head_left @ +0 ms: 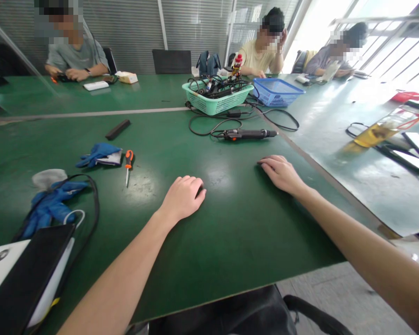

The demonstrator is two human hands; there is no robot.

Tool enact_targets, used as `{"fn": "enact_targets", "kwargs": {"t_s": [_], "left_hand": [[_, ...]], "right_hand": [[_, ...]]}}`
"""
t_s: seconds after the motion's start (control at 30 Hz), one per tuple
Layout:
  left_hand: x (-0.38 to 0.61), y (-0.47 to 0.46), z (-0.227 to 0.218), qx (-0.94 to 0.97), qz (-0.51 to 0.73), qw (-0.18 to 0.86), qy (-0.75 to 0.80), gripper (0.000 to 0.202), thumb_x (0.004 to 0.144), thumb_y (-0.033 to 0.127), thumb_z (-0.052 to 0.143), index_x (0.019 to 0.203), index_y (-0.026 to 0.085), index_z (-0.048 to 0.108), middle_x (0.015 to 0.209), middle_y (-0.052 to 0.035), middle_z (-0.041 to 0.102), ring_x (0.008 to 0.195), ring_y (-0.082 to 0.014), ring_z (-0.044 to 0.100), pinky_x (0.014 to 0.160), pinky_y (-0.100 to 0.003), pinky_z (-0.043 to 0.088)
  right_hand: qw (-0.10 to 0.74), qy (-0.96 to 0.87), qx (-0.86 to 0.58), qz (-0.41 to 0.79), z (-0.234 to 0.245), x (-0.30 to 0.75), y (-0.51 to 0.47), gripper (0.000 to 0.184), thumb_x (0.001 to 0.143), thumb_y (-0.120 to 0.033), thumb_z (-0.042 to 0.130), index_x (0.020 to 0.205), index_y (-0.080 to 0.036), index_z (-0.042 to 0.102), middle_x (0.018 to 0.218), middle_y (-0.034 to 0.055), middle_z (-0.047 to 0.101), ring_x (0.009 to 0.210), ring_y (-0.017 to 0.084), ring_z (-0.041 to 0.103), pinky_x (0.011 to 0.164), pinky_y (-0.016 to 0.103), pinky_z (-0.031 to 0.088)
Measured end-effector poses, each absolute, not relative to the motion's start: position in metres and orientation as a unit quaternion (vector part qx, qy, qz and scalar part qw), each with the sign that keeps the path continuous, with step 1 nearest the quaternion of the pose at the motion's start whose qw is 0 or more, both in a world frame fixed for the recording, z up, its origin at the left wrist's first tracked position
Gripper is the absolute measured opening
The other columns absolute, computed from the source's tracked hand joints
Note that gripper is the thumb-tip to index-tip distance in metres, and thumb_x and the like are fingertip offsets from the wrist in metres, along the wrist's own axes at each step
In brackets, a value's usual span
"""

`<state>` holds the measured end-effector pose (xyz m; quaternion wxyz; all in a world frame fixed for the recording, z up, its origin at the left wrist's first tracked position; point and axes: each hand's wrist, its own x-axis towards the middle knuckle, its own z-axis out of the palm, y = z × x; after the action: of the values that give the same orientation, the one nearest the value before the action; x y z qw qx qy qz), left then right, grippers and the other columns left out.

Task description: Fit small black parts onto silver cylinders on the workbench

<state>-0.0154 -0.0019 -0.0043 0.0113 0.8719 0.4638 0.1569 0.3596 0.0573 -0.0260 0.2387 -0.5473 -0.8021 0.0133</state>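
My left hand (pixel 182 197) rests palm down on the green table (pixel 226 242), its fingers loosely curled under and the thumb to the right. A dark gap shows between thumb and forefinger, and no object is visible there. Farther right, my right hand (pixel 279 173) lies on the table with fingers stretched out to the left, holding nothing I can see. Beyond it lies a black electric screwdriver (pixel 249 134) with its cable. To the left of my left hand is a screwdriver (pixel 129 160) with an orange and black handle.
Blue gloves (pixel 99 155), a dark bar (pixel 118 129) and a black phone (pixel 31 274) lie on the left. A green basket (pixel 214 103) full of tools and a blue basket (pixel 277 93) stand farther back. A bottle (pixel 377 132) lies right. Three people sit across the table.
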Motion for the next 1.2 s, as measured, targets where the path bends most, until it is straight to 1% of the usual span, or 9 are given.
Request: {"fn": "enact_targets", "kwargs": {"t_s": [0.2,0.3,0.43,0.53,0.7,0.8,0.93,1.07,1.2], "left_hand": [[-0.014,0.000,-0.003,0.860,0.159,-0.007,0.484,0.014,0.096,0.026,0.049,0.091,0.019,0.060,0.091,-0.0068,0.067,0.090,-0.0234,0.060,0.081,-0.037,0.045],[-0.015,0.002,-0.003,0.849,0.162,-0.017,0.502,0.012,0.094,0.022,0.050,0.092,0.018,0.061,0.092,-0.0076,0.067,0.091,-0.0244,0.060,0.081,-0.038,0.046],[-0.015,0.003,-0.005,0.846,0.165,-0.012,0.508,0.012,0.092,0.019,0.049,0.094,0.018,0.061,0.093,-0.0084,0.067,0.092,-0.0248,0.060,0.083,-0.039,0.047],[-0.015,0.002,-0.005,0.846,0.167,-0.014,0.506,0.013,0.093,0.019,0.048,0.095,0.018,0.061,0.093,-0.0088,0.067,0.091,-0.0247,0.060,0.082,-0.039,0.047],[-0.014,0.000,-0.003,0.845,0.158,-0.030,0.510,0.013,0.094,0.020,0.048,0.090,0.018,0.060,0.090,-0.0083,0.066,0.090,-0.0246,0.061,0.080,-0.038,0.047],[-0.013,0.001,-0.004,0.849,0.153,-0.029,0.504,0.011,0.092,0.018,0.049,0.091,0.019,0.060,0.090,-0.0072,0.066,0.090,-0.0243,0.061,0.080,-0.038,0.047],[-0.011,0.003,-0.004,0.846,0.161,-0.022,0.507,0.012,0.091,0.017,0.049,0.092,0.019,0.060,0.090,-0.0069,0.066,0.089,-0.0243,0.061,0.081,-0.038,0.047],[-0.010,0.004,-0.002,0.841,0.200,-0.015,0.502,0.017,0.091,0.015,0.048,0.102,0.018,0.061,0.095,-0.0075,0.066,0.094,-0.0244,0.060,0.085,-0.038,0.047],[-0.011,0.004,-0.002,0.874,0.194,0.003,0.446,0.033,0.093,0.016,0.046,0.124,0.017,0.057,0.100,-0.0085,0.065,0.097,-0.0242,0.059,0.087,-0.038,0.047]], "right_hand": [[0.258,-0.845,-0.466,0.042,-0.018,0.237,0.045,0.033,0.100,-0.021,0.040,0.115,-0.017,0.069,0.110,0.0132,0.067,0.110,0.028,0.055,0.104,0.047,0.043],[0.270,-0.849,-0.452,0.056,-0.021,0.187,0.029,0.032,0.100,-0.020,0.040,0.117,-0.019,0.067,0.113,0.0134,0.064,0.114,0.029,0.052,0.102,0.048,0.045],[0.281,-0.837,-0.464,0.065,-0.024,0.151,0.011,0.027,0.097,-0.018,0.044,0.111,-0.021,0.067,0.114,0.0126,0.063,0.113,0.029,0.051,0.100,0.048,0.046],[0.285,-0.828,-0.476,0.083,-0.021,0.146,0.009,0.028,0.098,-0.019,0.043,0.113,-0.021,0.067,0.114,0.0122,0.064,0.114,0.028,0.052,0.101,0.049,0.046],[0.314,-0.826,-0.451,0.120,-0.006,0.170,0.011,0.036,0.098,-0.028,0.050,0.132,-0.019,0.059,0.129,0.0118,0.063,0.127,0.029,0.052,0.110,0.051,0.044],[0.349,-0.825,-0.435,0.089,0.000,0.194,0.005,0.031,0.096,-0.024,0.052,0.125,-0.019,0.062,0.127,0.0113,0.064,0.126,0.029,0.053,0.110,0.050,0.045],[0.364,-0.839,-0.401,0.057,-0.001,0.211,-0.006,0.026,0.097,-0.020,0.050,0.118,-0.019,0.065,0.112,0.0119,0.066,0.108,0.027,0.058,0.097,0.046,0.053],[0.338,-0.861,-0.375,0.061,-0.004,0.206,-0.010,0.024,0.096,-0.020,0.054,0.118,-0.019,0.065,0.111,0.0116,0.064,0.104,0.026,0.057,0.095,0.045,0.053],[0.325,-0.866,-0.373,0.073,-0.005,0.199,-0.009,0.024,0.095,-0.022,0.057,0.117,-0.018,0.065,0.113,0.0126,0.060,0.105,0.027,0.056,0.096,0.045,0.053]]}}
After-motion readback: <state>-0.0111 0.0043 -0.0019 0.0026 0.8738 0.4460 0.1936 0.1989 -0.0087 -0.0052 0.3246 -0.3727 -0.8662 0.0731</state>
